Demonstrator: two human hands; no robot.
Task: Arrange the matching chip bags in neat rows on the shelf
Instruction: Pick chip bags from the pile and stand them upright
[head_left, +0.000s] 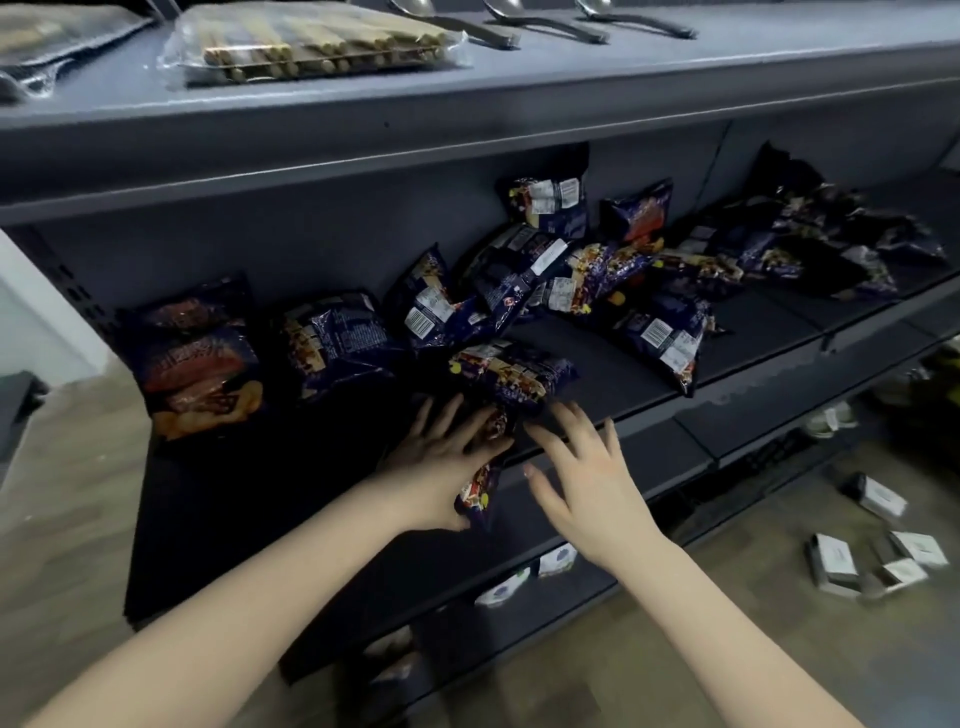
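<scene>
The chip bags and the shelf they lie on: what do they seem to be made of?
Chip bags: glossy plastic film, probably; it crinkles and catches light. Shelf: likely painted metal, matte dark grey, with thin straight edges.

A single wide-angle camera, worn on the person's head, looks forward and down at a dark shelf unit from close by. Both forearms enter from the bottom edge, and the left hand (447, 457) and right hand (587, 483) reach to about the frame's middle, at the front edge of the middle shelf (597, 364). The camera sits higher than the top shelf (519, 88), seeing its surface from above. The view faces the unit at a slant, so the shelf edges rise and recede toward the right. The floor (779, 639) shows at lower right and at left.
</scene>
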